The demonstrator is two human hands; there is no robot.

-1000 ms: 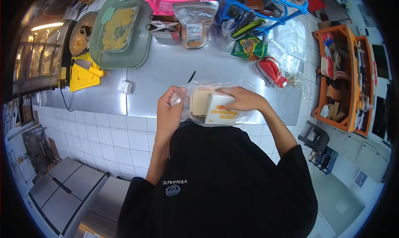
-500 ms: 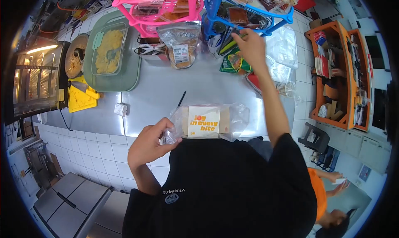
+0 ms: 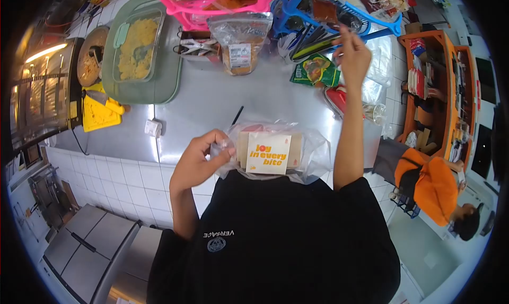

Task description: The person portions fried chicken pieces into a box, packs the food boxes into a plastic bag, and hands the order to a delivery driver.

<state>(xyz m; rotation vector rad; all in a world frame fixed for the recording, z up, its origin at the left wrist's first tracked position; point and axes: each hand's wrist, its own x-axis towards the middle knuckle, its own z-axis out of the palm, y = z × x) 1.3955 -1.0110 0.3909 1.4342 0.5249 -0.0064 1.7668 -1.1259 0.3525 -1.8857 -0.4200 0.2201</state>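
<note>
My left hand (image 3: 204,158) pinches the edge of a clear plastic bag (image 3: 315,153). Inside the bag is a small cardboard box (image 3: 268,154) printed "joy in every bite", close against my shirt at the table's front edge. My right hand (image 3: 354,57) is stretched out to the far right, its fingers apart at the rim of the blue basket (image 3: 366,31); I see nothing held in it. Beside its fingertips, a green-edged tool (image 3: 313,49) stands among other utensils. A green printed packet (image 3: 317,71) lies below them.
A pink basket (image 3: 228,8) and a zip pouch (image 3: 241,44) stand at the back. Left are a tub of yellow food (image 3: 139,54), a yellow board (image 3: 98,115) and a small white roll (image 3: 154,128). A thin black stick (image 3: 238,115) lies mid-table. Someone in orange (image 3: 432,184) is at right.
My right hand has moved right, away from the green-edged tool toward the blue basket's rim. The bagged box has tilted slightly in my left hand. The person in orange has shifted position.
</note>
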